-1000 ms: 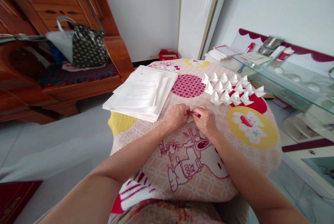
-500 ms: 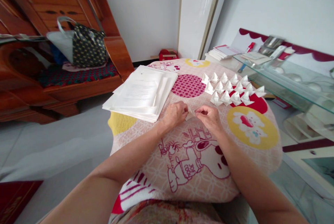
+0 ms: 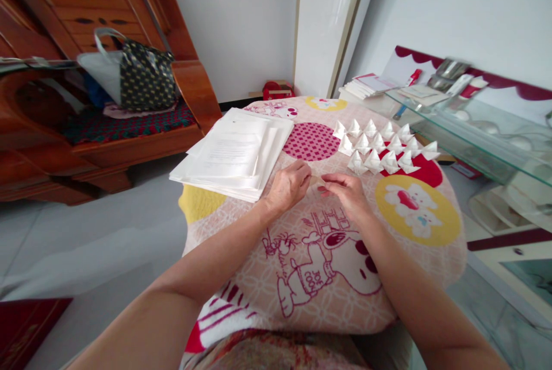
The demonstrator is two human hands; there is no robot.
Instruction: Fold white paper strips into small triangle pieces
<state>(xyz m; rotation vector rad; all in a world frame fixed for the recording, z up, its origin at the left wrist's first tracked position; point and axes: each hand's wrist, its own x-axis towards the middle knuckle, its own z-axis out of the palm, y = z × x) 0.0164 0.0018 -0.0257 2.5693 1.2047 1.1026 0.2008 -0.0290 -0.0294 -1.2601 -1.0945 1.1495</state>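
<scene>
A small piece of folded paper [image 3: 316,180] is pinched between my two hands, low over the patterned tablecloth [image 3: 263,278]. My left hand [image 3: 290,185] is closed on its left end, the fingers hiding part of it. On the paper's right end, the thumb and fingertips of my right hand [image 3: 345,191] are pressed together. Beyond my right hand stand several folded white paper boats [image 3: 373,160] in rows. A stack of white paper sheets [image 3: 235,154], the top one printed, lies just past my left hand.
A glass shelf [image 3: 487,134] with bowls, a cup and papers adjoins the table on the right. At the left is a wooden bench [image 3: 190,88] bearing a dark patterned bag [image 3: 146,74]. A white upright appliance [image 3: 323,25] stands behind the table.
My right hand has turned slightly, its fingers now reaching straighter across the paper. My left hand has shifted a little upward. The boats and the stack are unchanged.
</scene>
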